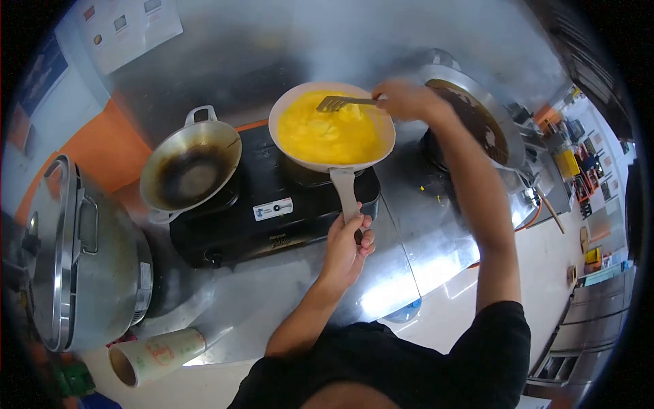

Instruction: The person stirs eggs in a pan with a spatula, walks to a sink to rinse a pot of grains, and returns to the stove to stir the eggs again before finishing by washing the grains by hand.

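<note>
My left hand (349,247) is wrapped round the handle of a pale frying pan (344,178), which sits on the right burner of a black gas stove (272,235). Yellow beaten egg (323,140) fills the pan, with a few thicker, lumpy patches near the middle. At the pan's upper right, my right hand (407,100) is closed on a slotted spatula (334,103). The spatula's blade reaches over the egg at the far side of the pan, its slots showing.
A browned wok (194,174) rests on the stove's left burner. To the right stands a large pan of dark oil (477,116). A lidded steel pot (102,266) is at left, with a paper cup (157,356) lying below it. Yellow scraps (429,191) dot the steel counter (402,232).
</note>
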